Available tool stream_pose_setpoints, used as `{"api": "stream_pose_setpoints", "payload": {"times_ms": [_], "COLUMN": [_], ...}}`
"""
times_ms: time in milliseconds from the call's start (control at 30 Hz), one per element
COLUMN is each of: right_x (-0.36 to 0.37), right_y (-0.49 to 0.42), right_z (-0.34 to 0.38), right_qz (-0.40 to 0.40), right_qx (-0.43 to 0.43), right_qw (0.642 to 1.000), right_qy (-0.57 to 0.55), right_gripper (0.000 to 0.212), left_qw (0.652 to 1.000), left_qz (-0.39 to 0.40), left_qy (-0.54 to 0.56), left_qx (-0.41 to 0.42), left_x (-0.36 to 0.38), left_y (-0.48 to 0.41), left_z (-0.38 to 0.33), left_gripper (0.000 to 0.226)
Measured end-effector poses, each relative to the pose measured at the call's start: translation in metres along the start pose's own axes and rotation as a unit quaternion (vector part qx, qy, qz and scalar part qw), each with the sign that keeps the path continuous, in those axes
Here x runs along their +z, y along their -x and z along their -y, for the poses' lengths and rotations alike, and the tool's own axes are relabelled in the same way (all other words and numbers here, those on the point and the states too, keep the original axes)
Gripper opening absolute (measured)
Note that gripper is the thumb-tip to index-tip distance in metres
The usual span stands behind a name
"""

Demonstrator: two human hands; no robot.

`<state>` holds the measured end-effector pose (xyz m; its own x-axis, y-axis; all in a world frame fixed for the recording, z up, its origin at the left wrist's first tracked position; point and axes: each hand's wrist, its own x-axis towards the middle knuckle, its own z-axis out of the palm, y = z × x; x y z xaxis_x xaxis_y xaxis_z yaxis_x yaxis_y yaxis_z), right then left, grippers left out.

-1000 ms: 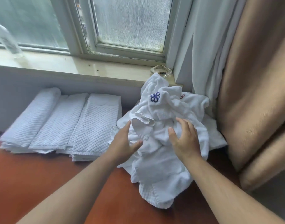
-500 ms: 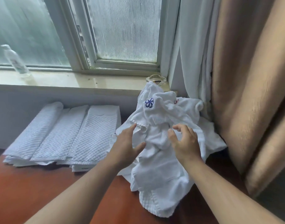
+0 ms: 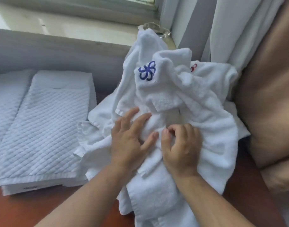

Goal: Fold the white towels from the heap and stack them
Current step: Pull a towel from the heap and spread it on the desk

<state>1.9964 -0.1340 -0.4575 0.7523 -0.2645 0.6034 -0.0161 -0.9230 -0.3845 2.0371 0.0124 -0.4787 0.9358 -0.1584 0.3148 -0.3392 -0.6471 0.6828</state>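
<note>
heap of crumpled white terry towels [image 3: 189,99]: right side, near | left hand [image 3: 130,143]: flat, presses heap | right hand [image 3: 181,149]: fingers curled, pinches a fold | advice: find one hem, lift one towel alone

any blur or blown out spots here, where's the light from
Head view: soft throughout, edges of the left hand and right hand slightly smeared; daylight from the window side brightens the pale window sill; the heap of white terry towels is nearly overexposed, folds faint.
</note>
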Motion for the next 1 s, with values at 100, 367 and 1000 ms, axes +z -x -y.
{"api": "stream_pose_setpoints", "payload": {"times_ms": [100, 367, 1000], "right_x": [0.009, 0.012, -0.061], "right_y": [0.012, 0.018, 0.162], "right_z": [-0.007, -0.007, 0.028], "right_qz": [-0.052, -0.073, 0.154], "right_qx": [-0.032, -0.038, 0.086], "right_qw": [0.998, 0.996, 0.981], "right_qy": [0.0, -0.02, -0.085], "right_gripper": [0.03, 0.023, 0.041], "left_qw": [0.997, 0.99, 0.996], "left_qz": [-0.063, -0.1, 0.023], "left_qy": [0.002, 0.03, 0.028], "left_qx": [0.048, 0.096, 0.082], "left_x": [0.013, 0.019, -0.075], "left_y": [0.005, 0.01, 0.151], "left_z": [0.014, 0.029, 0.055], "left_gripper": [0.052, 0.05, 0.051]}}
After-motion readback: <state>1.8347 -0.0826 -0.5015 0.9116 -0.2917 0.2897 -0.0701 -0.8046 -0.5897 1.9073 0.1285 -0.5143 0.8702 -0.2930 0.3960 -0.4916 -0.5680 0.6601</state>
